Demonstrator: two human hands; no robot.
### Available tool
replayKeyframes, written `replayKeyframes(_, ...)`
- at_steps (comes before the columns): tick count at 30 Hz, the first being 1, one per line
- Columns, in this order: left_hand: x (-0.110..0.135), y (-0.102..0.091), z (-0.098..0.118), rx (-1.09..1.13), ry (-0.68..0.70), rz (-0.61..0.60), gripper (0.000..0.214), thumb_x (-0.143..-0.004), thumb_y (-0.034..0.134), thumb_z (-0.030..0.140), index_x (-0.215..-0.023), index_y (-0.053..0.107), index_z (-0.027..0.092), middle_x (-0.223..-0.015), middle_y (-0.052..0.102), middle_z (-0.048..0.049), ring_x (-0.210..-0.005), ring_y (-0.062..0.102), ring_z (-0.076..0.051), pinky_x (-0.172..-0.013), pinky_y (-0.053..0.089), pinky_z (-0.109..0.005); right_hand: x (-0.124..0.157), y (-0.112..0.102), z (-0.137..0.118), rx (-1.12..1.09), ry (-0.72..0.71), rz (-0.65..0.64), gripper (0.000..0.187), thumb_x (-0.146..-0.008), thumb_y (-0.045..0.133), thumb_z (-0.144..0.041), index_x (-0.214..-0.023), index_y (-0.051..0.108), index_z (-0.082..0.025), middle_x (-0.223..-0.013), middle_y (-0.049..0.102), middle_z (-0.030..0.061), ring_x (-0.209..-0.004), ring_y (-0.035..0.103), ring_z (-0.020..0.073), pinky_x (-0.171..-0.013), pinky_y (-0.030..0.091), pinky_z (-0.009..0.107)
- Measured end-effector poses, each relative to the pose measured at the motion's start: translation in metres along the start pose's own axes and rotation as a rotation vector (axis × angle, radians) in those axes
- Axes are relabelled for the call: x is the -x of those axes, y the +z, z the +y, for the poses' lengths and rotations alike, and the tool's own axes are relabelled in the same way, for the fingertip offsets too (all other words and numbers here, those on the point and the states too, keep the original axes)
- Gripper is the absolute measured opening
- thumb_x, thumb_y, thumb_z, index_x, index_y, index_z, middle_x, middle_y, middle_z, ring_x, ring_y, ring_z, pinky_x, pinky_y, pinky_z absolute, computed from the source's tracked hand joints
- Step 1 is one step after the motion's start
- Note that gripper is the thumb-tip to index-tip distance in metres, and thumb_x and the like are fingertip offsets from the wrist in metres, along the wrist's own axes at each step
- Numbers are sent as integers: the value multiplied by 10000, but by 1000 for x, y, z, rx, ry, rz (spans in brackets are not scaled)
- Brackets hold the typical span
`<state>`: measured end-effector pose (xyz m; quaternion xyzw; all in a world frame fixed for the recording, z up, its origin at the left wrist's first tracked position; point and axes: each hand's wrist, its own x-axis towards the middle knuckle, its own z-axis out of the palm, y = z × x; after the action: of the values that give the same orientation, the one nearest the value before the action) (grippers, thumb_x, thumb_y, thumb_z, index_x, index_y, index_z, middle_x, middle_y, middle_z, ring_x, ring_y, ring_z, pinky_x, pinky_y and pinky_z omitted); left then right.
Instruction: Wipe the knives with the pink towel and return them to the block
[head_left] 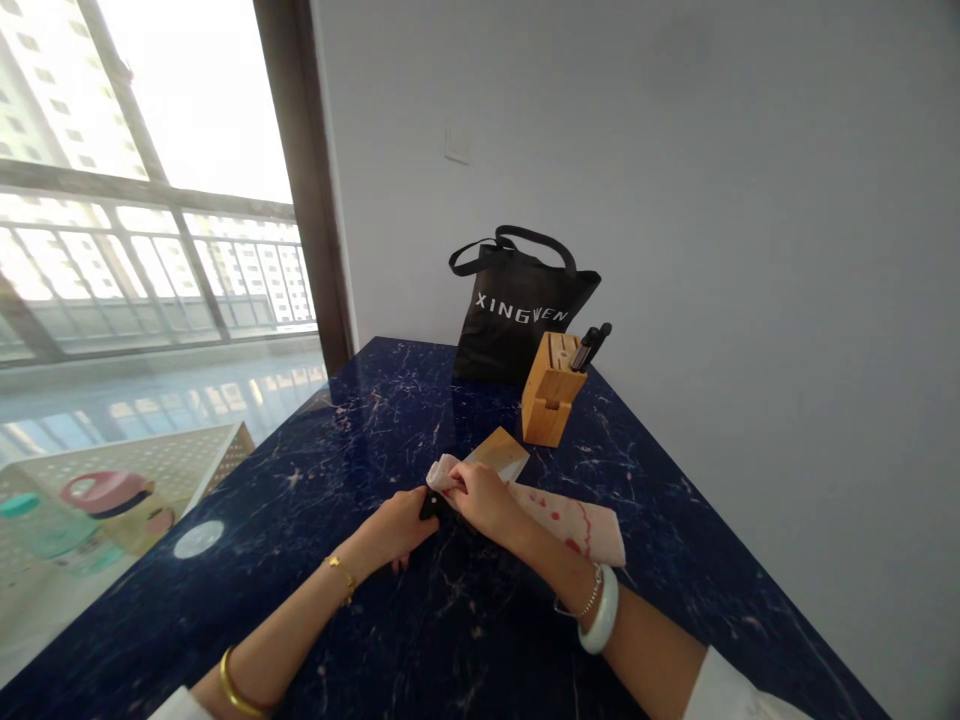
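My left hand (403,523) is wrapped round the black handle of a kitchen knife (501,452), a wide cleaver-like blade pointing away to the right and reflecting the wooden block. Over the near part of the blade, my right hand (480,497) pinches a folded pink-and-white cloth (577,520) with red marks. One bunched end of the cloth sticks up beside my fingers; the rest trails right under my wrist. My fingers and the cloth hide where the blade meets the handle.
Beyond my hands stands a wooden knife block (551,400) with black-handled tools in it. Behind it leans a black tote bag (510,310) against the wall. A white perforated basket (217,460) with bottles sits left of the dark blue marbled table (360,400). A round whitish disc (199,539) lies near the left edge.
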<state>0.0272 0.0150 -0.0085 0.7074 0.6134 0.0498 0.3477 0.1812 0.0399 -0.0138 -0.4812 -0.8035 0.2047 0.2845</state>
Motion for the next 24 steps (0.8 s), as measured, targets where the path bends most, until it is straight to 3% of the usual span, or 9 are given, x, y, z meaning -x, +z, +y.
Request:
replayKeyframes(6,0,4,1,-146,5,95,244,-814,366,343,-864,443,117,-701,591,-66,-441,557,-167,-338,405,-204,4,-3,8,18,-10,-51,82,-734,502,-181,-736,576,-145,-744,575,21,-715,504,122,-653,323,222)
replayKeyframes(11,1,2,-2,-172,15,75,283,-828,338,349,-925,468,117,-750,605,-78,-466,567,-167,-400,434,-221,-9,7,0,21,-19,21,127,-773,476,-206,-814,567,-129,-844,580,48,-815,501,150,-741,345,240)
replayKeyframes(14,1,-2,-7,-171,78,51,310,-825,348,371,-933,490,118,-769,613,-80,-540,595,-181,-467,459,-230,-3,9,-2,25,-33,4,132,-767,461,-184,-843,550,-123,-872,578,57,-840,509,156,-762,354,242)
replayKeyframes(17,-1,-5,-12,-89,121,-35,331,-825,342,395,-950,465,114,-744,611,-70,-478,573,-169,-417,438,-227,8,6,1,18,-31,-35,110,-749,468,-178,-813,542,-129,-840,579,53,-817,522,155,-734,362,237)
replayKeyframes(19,-2,-5,-13,-95,129,-21,318,-831,329,391,-924,453,114,-712,605,-64,-440,555,-161,-394,423,-221,10,3,5,9,-34,-53,115,-745,473,-176,-820,549,-132,-846,580,52,-818,523,152,-722,363,233)
replayKeyframes(24,2,-3,-8,-130,107,59,260,-829,349,358,-876,441,120,-722,603,-72,-467,569,-170,-386,422,-215,-12,-10,24,43,23,-8,144,-773,460,-179,-843,571,-119,-862,590,63,-835,533,144,-740,361,219)
